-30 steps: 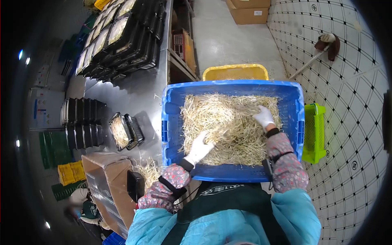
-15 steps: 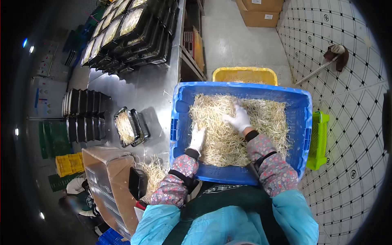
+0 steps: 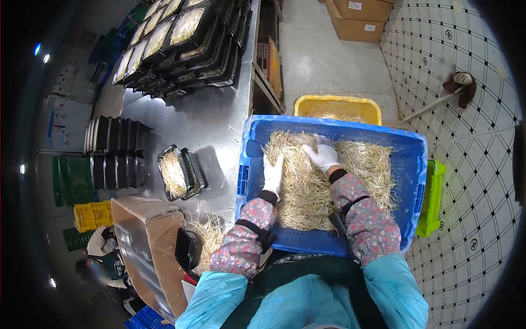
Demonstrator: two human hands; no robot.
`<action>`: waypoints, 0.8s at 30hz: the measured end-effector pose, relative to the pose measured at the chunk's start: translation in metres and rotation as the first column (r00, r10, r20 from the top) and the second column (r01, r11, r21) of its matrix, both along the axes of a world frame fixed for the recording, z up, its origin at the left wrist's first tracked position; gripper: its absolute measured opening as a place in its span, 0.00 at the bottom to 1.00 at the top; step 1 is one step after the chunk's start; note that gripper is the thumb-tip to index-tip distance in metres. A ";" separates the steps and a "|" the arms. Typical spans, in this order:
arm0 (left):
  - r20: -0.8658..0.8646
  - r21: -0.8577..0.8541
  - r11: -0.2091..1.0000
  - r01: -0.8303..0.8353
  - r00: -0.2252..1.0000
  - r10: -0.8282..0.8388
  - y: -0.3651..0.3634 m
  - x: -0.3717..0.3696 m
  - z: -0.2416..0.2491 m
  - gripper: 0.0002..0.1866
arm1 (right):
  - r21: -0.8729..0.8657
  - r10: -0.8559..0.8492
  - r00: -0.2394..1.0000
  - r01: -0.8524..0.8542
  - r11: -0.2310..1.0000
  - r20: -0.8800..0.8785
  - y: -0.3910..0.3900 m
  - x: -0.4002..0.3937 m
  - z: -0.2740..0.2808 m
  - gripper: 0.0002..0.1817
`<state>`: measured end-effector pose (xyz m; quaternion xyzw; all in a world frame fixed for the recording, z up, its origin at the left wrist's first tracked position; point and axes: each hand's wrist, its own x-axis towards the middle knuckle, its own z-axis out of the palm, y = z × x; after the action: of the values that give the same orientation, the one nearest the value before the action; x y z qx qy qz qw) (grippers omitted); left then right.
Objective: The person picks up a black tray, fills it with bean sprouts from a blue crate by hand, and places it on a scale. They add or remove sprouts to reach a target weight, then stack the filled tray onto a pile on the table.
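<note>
A blue plastic crate (image 3: 334, 124) full of pale bean sprouts (image 3: 307, 197) stands in front of me. Both my hands wear white gloves. My left hand (image 3: 273, 175) lies along the left side of the sprout heap, its fingers stretched forward and apart, touching the sprouts. Farther in, near the crate's back wall, my right hand (image 3: 324, 156) rests on the heap with thumb and fingers spread. Its fingertips are a little blurred and partly among the sprouts. Neither hand shows a clear grip on anything.
Left of the crate is a steel table (image 3: 219, 120) with stacked black sprout trays (image 3: 186, 33), more black trays (image 3: 115, 137), and a filled tray (image 3: 174, 172). A cardboard box (image 3: 159, 236) stands nearer. Behind is a yellow crate (image 3: 339, 102); right, a green basket (image 3: 433, 197). Another person (image 3: 107, 263) is at lower left.
My left hand has moved forward along the sprouts. The right hand stays near the back of the heap, its fingers changed in position. The whole view has shifted slightly.
</note>
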<state>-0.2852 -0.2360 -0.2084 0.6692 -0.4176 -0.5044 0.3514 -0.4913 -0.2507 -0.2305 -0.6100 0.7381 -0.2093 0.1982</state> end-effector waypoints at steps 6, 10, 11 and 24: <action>-0.420 0.274 0.954 -0.122 0.877 0.232 0.052 -0.011 -0.003 0.37 | 0.102 0.023 0.929 -0.065 0.993 0.369 0.058 0.063 0.053 0.33; -0.712 0.366 0.926 0.088 0.668 0.219 0.111 -0.008 0.072 0.36 | 0.135 0.288 0.831 -0.393 0.910 0.475 0.044 0.027 0.098 0.42; -0.711 0.373 0.923 0.090 0.668 0.222 0.114 -0.007 0.081 0.36 | 0.157 0.346 0.839 -0.443 0.883 0.421 0.040 0.020 0.097 0.43; 0.522 -0.108 0.822 0.558 0.736 -0.431 -0.048 -0.002 0.041 0.39 | 0.346 0.345 0.925 -0.380 0.858 0.161 -0.017 -0.032 0.063 0.42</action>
<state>-0.2868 -0.2836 -0.1672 0.5835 -0.7164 -0.3411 0.1733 -0.5234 -0.2677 -0.1676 -0.6791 0.6259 -0.0533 0.3797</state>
